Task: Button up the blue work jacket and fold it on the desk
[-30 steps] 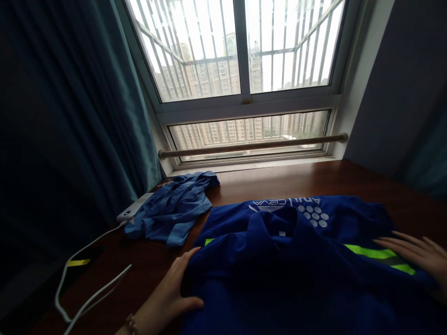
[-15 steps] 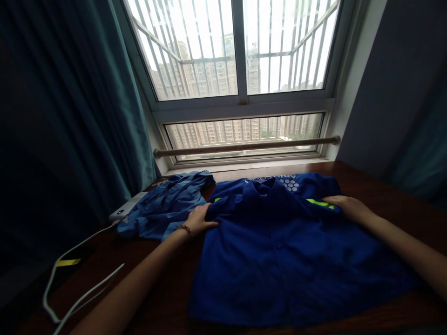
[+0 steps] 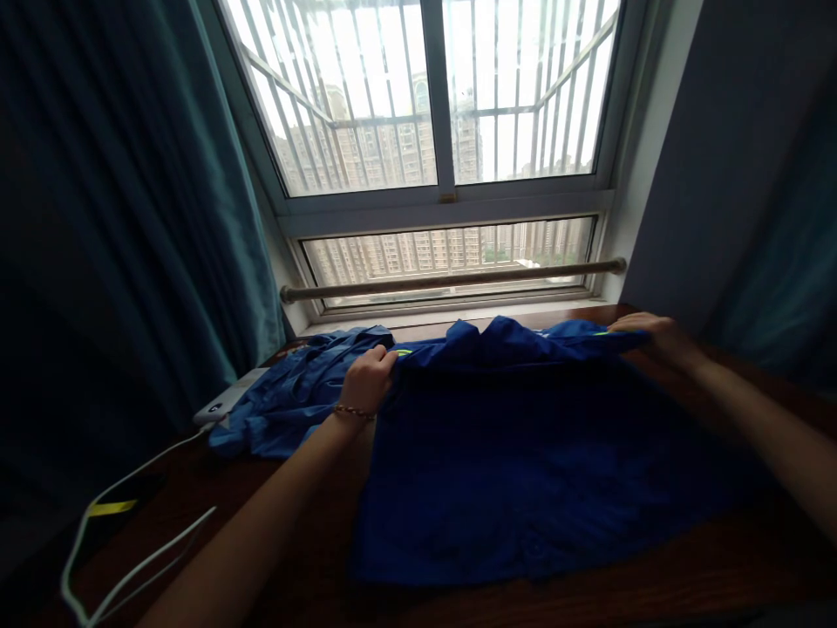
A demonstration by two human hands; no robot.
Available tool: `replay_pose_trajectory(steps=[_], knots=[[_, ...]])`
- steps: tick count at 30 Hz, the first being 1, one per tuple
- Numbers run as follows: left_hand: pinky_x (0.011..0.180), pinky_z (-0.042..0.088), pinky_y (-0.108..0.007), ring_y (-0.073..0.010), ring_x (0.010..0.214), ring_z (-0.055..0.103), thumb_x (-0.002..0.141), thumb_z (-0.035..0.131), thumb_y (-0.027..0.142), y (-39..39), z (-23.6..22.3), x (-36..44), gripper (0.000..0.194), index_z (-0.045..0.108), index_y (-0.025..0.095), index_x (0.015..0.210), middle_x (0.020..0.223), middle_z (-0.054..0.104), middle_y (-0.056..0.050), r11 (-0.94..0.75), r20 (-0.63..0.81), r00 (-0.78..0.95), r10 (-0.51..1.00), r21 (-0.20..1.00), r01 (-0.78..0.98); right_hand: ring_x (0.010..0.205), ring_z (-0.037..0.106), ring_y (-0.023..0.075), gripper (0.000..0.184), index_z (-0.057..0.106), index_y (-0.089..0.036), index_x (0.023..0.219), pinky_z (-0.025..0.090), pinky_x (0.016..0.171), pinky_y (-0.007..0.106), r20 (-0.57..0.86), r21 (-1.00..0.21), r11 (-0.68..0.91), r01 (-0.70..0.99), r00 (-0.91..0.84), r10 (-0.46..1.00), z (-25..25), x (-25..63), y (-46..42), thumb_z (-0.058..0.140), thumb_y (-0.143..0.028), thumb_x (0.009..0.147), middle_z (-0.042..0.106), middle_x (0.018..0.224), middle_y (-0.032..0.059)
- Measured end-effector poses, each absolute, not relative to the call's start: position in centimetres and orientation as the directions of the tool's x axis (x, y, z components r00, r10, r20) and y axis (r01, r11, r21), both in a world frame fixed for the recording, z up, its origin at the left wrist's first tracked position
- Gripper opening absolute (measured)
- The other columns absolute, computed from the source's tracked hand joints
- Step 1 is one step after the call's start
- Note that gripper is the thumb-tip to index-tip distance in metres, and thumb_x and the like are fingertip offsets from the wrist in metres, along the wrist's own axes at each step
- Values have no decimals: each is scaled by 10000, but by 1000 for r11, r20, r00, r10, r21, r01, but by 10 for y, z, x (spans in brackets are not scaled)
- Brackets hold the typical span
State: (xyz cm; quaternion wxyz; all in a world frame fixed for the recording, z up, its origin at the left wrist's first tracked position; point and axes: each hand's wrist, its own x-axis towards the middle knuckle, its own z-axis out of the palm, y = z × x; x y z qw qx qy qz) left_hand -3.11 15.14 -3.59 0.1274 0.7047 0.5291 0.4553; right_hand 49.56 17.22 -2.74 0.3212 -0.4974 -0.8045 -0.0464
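Note:
A dark blue shirt with yellow-green stripes spreads over the brown wooden surface, its far edge lifted and bunched. At the upper left of the shirt, my left hand is closed around the cloth beside a stripe; a beaded bracelet circles that wrist. My right hand grips the upper right part, also by a stripe, with some fingers hidden. Between both hands the cloth is pulled up, and the collar no longer shows clearly. Left of my left hand lies a crumpled lighter blue garment.
A white device with a white cable lies at the left by the teal curtain. Behind the surface is a barred window with a horizontal rail. A wall stands at the right.
Both hands have risen with the shirt's upper part, lifting it off the surface. The collar and chest front have folded out of sight. The view has shifted slightly.

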Motion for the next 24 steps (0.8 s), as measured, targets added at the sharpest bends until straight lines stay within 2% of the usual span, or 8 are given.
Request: replay_pose_trajectory(steps=[2, 5, 6, 9, 12, 14, 18, 24], knots=[[965, 253, -346, -232, 911, 450, 704, 579, 222, 123, -23, -33, 164, 635, 240, 857, 750, 468, -50, -475, 616, 83, 784, 507, 720, 1013, 499, 197, 189, 674, -243, 864, 335, 960, 312, 616, -271, 516, 812, -266, 741, -9, 507, 147, 523, -255, 750, 627, 980, 17], [881, 339, -326, -200, 817, 470, 708, 589, 234, 68, -26, -41, 216, 639, 263, 916, 769, 517, -52, -519, 648, 174, 741, 389, 761, 1068, 466, 221, 245, 666, -302, 918, 324, 973, 340, 590, -299, 492, 817, -247, 769, -23, 531, 95, 586, -264, 689, 609, 1037, 7], [854, 358, -335, -195, 807, 474, 734, 556, 212, 50, -33, -43, 227, 630, 266, 942, 800, 538, -54, -533, 628, 252, 736, 309, 788, 1057, 476, 233, 253, 673, -304, 904, 344, 953, 352, 566, -298, 475, 828, -247, 786, -39, 538, 77, 604, -276, 662, 614, 1031, 13], [765, 408, -352, -186, 782, 494, 782, 442, 90, 8, -64, -49, 302, 593, 248, 991, 842, 568, -43, -582, 424, 541, 726, -39, 812, 1137, 422, 241, 305, 647, -286, 996, 346, 945, 355, 316, -219, 394, 893, -317, 894, -98, 552, 36, 572, -302, 701, 561, 1139, 14], [755, 438, -345, -176, 800, 515, 762, 414, 9, -12, -86, -51, 389, 548, 227, 1055, 892, 573, -42, -594, 306, 621, 721, -187, 782, 1186, 377, 224, 352, 595, -273, 1095, 312, 979, 330, 248, -196, 353, 915, -302, 920, -138, 551, 14, 511, -266, 753, 503, 1218, 27], [784, 445, -339, -173, 843, 520, 754, 424, 6, -16, -88, -50, 422, 516, 231, 1098, 933, 564, -44, -596, 265, 617, 741, -164, 786, 1214, 338, 212, 403, 553, -268, 1150, 278, 1005, 314, 288, -171, 337, 926, -280, 916, -144, 542, 5, 515, -248, 750, 457, 1262, 29], [810, 454, -292, -156, 907, 515, 770, 438, 63, -16, -79, -47, 368, 504, 242, 1085, 1007, 538, -39, -620, 216, 598, 772, 42, 784, 1202, 358, 192, 472, 522, -275, 1181, 264, 1017, 274, 301, -216, 332, 918, -261, 917, -133, 518, -7, 599, -293, 716, 443, 1271, 43], [775, 464, -226, -127, 858, 541, 809, 448, 169, -14, -79, -50, 222, 528, 221, 1010, 953, 547, -30, -555, 244, 500, 831, 287, 781, 1006, 542, 217, 373, 694, -282, 893, 387, 894, 270, 245, -432, 289, 854, -197, 949, -129, 521, -14, 584, -553, 661, 617, 1015, 107]])
